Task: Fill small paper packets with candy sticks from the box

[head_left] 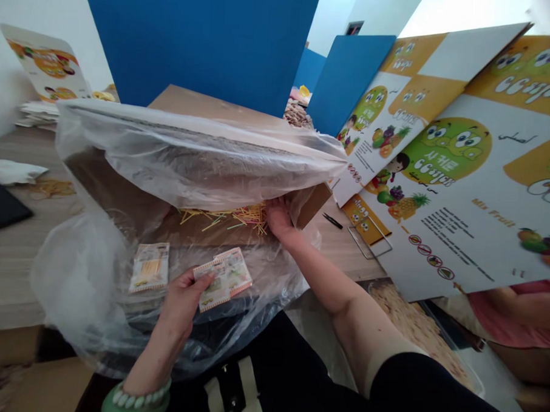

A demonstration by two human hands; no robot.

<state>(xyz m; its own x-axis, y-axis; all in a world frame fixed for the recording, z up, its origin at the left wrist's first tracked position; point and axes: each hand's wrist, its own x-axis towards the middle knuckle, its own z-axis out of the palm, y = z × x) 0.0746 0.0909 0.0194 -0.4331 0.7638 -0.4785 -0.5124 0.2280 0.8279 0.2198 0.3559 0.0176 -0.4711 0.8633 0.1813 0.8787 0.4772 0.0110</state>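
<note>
Your green bangle (pixel 132 411) sits nearest; your left hand (pixel 183 299) pinches printed sachets (pixel 226 283). Your right hand (pixel 280 218), grip too hidden to tell, is nearer the thin colored sticks (pixel 251 216), mostly crosswise just left of it in the carton (pixel 312 206).

Cardboard box (pixel 314 204): plain brown. Sticks (pixel 251 216) inside the box: yellow, pink, green. Packets (pixel 150 267) before the box: white, orange-striped edges. Partition (pixel 195 38) behind the box: solid blue. 2 large carton panels (pixel 457 208) right of the box: white and orange, green cartoon figures.
</note>
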